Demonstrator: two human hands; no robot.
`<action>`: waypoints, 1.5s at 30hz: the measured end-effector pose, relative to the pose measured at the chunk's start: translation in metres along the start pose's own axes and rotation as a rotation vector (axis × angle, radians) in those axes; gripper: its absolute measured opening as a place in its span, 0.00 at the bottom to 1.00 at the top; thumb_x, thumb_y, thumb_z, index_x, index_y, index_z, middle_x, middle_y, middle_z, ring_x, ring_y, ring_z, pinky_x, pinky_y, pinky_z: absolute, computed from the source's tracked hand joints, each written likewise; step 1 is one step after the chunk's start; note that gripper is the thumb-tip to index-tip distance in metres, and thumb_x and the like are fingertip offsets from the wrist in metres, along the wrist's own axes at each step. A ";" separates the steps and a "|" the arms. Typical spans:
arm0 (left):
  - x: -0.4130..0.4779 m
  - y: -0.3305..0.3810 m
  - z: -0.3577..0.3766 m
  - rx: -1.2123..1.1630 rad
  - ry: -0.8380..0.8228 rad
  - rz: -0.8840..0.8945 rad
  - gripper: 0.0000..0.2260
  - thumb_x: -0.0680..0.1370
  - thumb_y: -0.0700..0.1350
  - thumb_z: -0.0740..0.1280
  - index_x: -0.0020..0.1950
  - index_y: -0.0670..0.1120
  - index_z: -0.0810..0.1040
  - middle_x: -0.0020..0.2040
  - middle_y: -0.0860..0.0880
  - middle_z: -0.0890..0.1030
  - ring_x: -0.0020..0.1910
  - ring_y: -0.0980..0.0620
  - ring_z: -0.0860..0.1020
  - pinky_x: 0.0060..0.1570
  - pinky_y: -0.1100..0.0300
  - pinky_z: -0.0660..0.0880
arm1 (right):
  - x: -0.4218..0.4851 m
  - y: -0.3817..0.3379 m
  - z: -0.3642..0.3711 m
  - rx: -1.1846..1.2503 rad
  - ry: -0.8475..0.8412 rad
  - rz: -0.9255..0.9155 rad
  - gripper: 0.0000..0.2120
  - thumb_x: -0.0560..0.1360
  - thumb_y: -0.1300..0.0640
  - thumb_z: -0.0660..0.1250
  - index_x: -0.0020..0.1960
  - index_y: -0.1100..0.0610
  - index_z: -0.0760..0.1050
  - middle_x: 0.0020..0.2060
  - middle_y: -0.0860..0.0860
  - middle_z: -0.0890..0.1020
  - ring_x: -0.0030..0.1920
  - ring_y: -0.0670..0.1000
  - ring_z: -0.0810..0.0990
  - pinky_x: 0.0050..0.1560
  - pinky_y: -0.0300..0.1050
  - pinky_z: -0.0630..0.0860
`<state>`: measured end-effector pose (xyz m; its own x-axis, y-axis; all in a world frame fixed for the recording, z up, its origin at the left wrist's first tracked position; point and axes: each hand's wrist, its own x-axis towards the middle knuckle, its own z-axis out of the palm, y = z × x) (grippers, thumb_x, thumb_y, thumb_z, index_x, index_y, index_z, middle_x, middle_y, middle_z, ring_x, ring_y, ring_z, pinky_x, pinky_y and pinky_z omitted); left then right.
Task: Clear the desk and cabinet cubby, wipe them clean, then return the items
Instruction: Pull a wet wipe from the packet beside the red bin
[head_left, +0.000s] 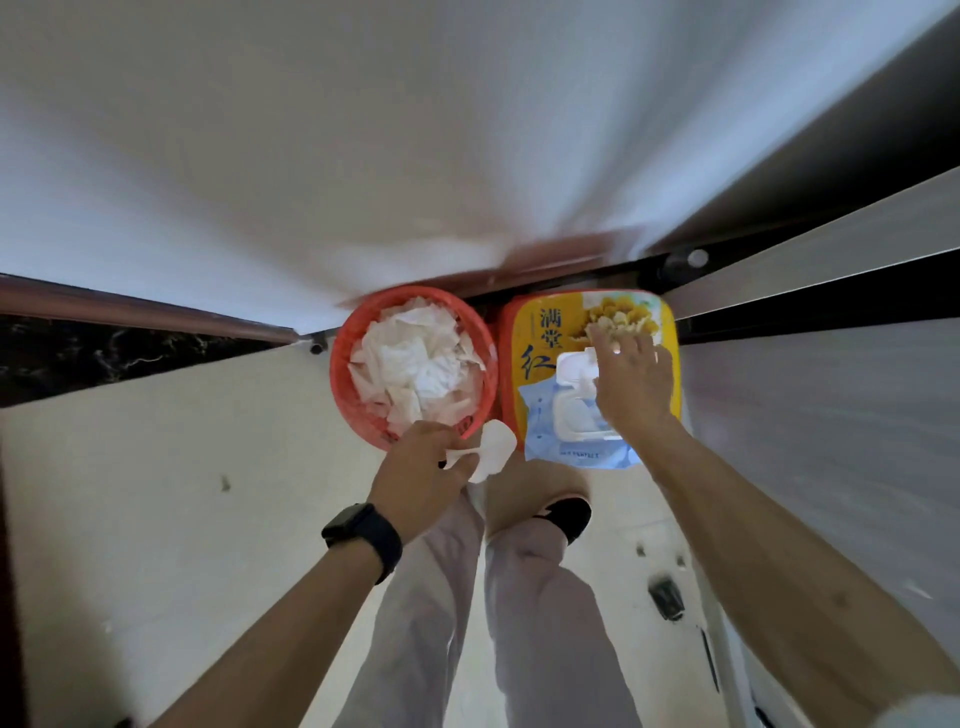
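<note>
The view looks straight down at the floor (156, 493), where a red wastebasket (345, 395) stands against the wall beside a yellow box (524, 332) printed with Chinese characters. The wastebasket is filled nearly to the rim with crumpled white tissues (415, 364). A blue wet-wipe pack (540, 431) lies on top of the yellow box with its white flip lid (574, 364) raised. The left hand (415, 478), with a black watch (363, 538) on its wrist, has its grip closed on a used white wipe (493, 457) just at the near rim of the wastebasket, a position consistent with discarding it there. The right hand (631, 384) rests over the pack's opening with fingers spread; whether its grip is pinched on a fresh wipe cannot be determined, because the palm hides the dispensing slot. Placing the pack directly beside the wastebasket lets one hand dispose while the other draws a replacement. The desk and cabinet cubby are not in view, so their condition cannot be assessed. The step in hand is judged to be a wipe exchange within the cleaning stage. The person's legs (519, 597) and one slippered foot (569, 514) appear below.
</note>
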<state>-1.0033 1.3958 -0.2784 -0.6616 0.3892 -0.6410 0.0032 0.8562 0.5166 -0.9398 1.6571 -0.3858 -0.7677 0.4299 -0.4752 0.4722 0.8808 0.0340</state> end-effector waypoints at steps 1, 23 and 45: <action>-0.001 -0.004 0.002 0.007 -0.009 0.003 0.10 0.77 0.48 0.70 0.56 0.47 0.83 0.55 0.53 0.76 0.44 0.62 0.73 0.43 0.80 0.64 | -0.001 -0.002 0.003 -0.059 0.090 -0.036 0.31 0.63 0.63 0.77 0.65 0.53 0.75 0.55 0.58 0.80 0.58 0.61 0.77 0.55 0.56 0.75; 0.010 0.034 0.005 -0.019 -0.061 -0.087 0.09 0.78 0.50 0.68 0.56 0.50 0.83 0.50 0.52 0.80 0.50 0.51 0.77 0.49 0.58 0.71 | -0.089 -0.011 0.096 0.139 -0.164 -0.144 0.32 0.72 0.52 0.59 0.75 0.59 0.63 0.72 0.55 0.73 0.71 0.58 0.73 0.76 0.59 0.34; -0.320 0.101 -0.169 -0.539 0.129 -0.035 0.07 0.78 0.50 0.71 0.54 0.51 0.83 0.52 0.49 0.84 0.52 0.52 0.81 0.52 0.63 0.75 | -0.301 -0.071 -0.329 0.947 -0.335 -0.555 0.07 0.76 0.57 0.73 0.48 0.44 0.81 0.47 0.43 0.84 0.48 0.39 0.82 0.49 0.36 0.73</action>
<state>-0.9181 1.3000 0.0750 -0.7409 0.2899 -0.6058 -0.3821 0.5599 0.7352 -0.8848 1.5310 0.0441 -0.8853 -0.1700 -0.4329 0.3503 0.3686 -0.8611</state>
